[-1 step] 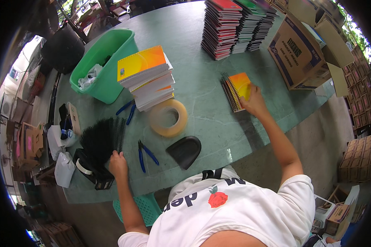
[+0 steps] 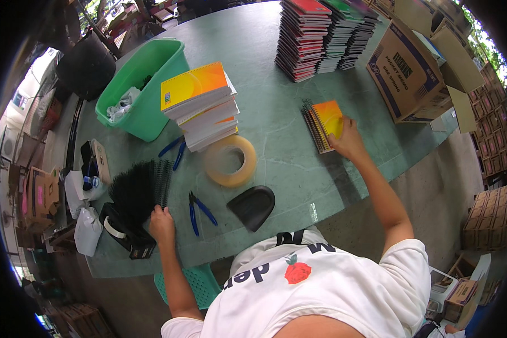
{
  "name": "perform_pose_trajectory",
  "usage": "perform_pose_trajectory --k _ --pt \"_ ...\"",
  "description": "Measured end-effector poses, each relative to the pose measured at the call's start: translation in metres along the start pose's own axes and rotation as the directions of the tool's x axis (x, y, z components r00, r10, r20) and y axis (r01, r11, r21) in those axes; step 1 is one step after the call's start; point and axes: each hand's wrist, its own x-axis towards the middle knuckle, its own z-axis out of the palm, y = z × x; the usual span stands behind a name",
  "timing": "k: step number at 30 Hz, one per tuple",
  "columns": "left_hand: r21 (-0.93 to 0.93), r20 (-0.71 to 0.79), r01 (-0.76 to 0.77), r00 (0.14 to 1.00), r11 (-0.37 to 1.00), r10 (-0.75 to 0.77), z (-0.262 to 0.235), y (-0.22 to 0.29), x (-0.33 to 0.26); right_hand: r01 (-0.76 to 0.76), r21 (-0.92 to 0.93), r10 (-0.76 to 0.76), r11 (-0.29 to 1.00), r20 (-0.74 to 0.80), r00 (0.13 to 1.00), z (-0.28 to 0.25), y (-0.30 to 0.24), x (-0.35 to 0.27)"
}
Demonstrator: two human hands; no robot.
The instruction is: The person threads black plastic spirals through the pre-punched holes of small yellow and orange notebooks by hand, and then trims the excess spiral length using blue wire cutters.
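My right hand reaches out over the green table and grips the near right edge of an orange spiral notebook, which lies on top of another. My left hand is closed at the near end of a bundle of black spiral binding coils, fingers curled on one of them. Between the hands lie a roll of tan tape, blue pliers and a black curved tool. A stack of orange and yellow notebooks stands behind the tape.
A green bin with crumpled scraps sits at the far left, a second pair of blue pliers beside it. Tall stacks of bound notebooks and an open cardboard box stand at the far right. More boxes line the floor.
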Motion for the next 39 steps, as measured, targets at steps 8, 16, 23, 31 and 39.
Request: perform_pose_trajectory --k 8,16,23,31,39 --pt "-0.14 0.006 -0.028 1.0 0.99 0.029 -0.042 0.018 0.01 0.472 -0.451 -0.617 0.757 -0.257 0.744 -0.031 -0.071 0.024" --pt "-0.352 -0.139 -0.11 0.988 0.93 0.065 -0.073 0.02 0.039 0.948 -0.298 -0.993 0.114 0.001 0.12 -0.01 -0.328 0.012" --pt "-0.98 0.078 0.112 0.977 0.166 -0.197 -0.124 -0.014 0.025 0.983 -0.08 -0.831 0.166 0.525 0.183 -0.016 -0.375 0.051" --pt "-0.964 -0.054 -0.095 0.985 -0.248 -0.166 -0.126 -0.038 0.023 0.976 0.165 -0.879 0.141 0.474 0.047 -0.026 -0.379 0.067" --pt "-0.973 -0.013 -0.009 1.0 -0.231 0.013 -0.119 -0.011 0.028 0.979 0.127 -0.877 0.157 0.475 0.079 -0.025 -0.372 0.06"
